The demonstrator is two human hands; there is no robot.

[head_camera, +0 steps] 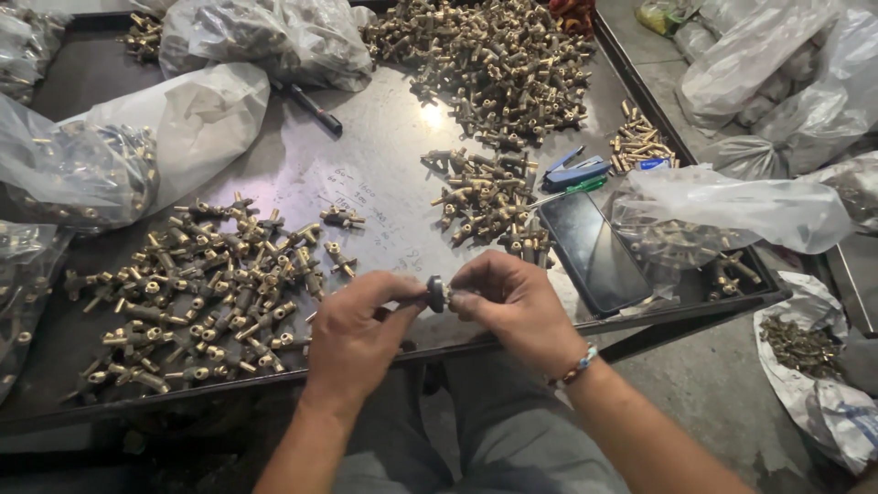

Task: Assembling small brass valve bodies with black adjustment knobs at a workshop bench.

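Left hand (352,334) and right hand (514,306) met over the table's (384,174) near edge, both pinching one small dark fitting (436,294) between the fingertips. Left: spread of brass fittings (197,288). Right: dark phone (593,252). Beyond: smaller cluster (485,197), blue stapler (574,170), large heap (494,59), plastic bags (265,37).

Two hands, the left hand (352,334) and the right hand (514,306), meet on one small dark fitting (436,294) at the tray's (384,165) near edge. On the tray lie one phone (594,252), one blue stapler (574,171), one green-handled tool (574,188) and one black pen (315,108). The brass fittings sit in four loose heaps, at the left (197,293), the middle (485,197), the far edge (494,64) and the right edge (642,142), each too many to count.
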